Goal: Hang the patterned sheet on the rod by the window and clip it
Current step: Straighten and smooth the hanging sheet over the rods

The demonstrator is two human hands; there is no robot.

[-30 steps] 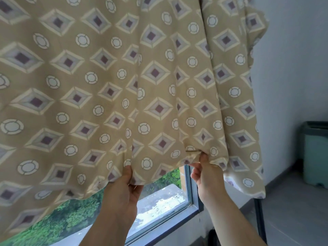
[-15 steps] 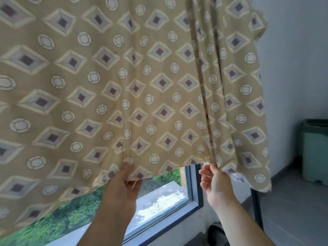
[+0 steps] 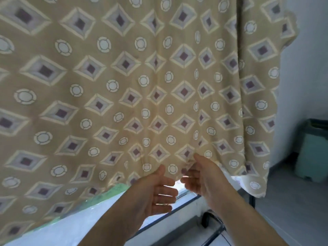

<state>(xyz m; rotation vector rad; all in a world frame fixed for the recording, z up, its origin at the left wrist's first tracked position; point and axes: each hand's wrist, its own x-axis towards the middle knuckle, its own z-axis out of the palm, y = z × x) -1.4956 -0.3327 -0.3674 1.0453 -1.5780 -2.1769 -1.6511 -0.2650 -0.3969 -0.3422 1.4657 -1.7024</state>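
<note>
Head view: one patterned sheet (image 3: 142, 86), two hands, one window, one green bin. The sheet, tan with cream diamonds and rings, hangs across nearly the whole view from the top edge, and its lower hem slopes from about 8 o'clock up toward the middle, then down to a corner at 4 o'clock. It blocks most of the window (image 3: 179, 209); only a strip of dark frame and bright glass shows below the hem, with green foliage at 7 o'clock. The rod is out of sight above. A pale wall (image 3: 308, 68) fills 2 to 3 o'clock, and the green bin (image 3: 312, 153) stands on the floor at 4 o'clock, well apart from the sheet.

The left hand (image 3: 156, 194) sits just below the hem at 6 o'clock, fingers spread and relaxed, thumb tip touching the cloth, gripping nothing. The right hand (image 3: 204, 176), just beside it toward 5 o'clock, has its thumb against the fabric front and fingers curled behind the hem, pinching a gathered fold.
</note>
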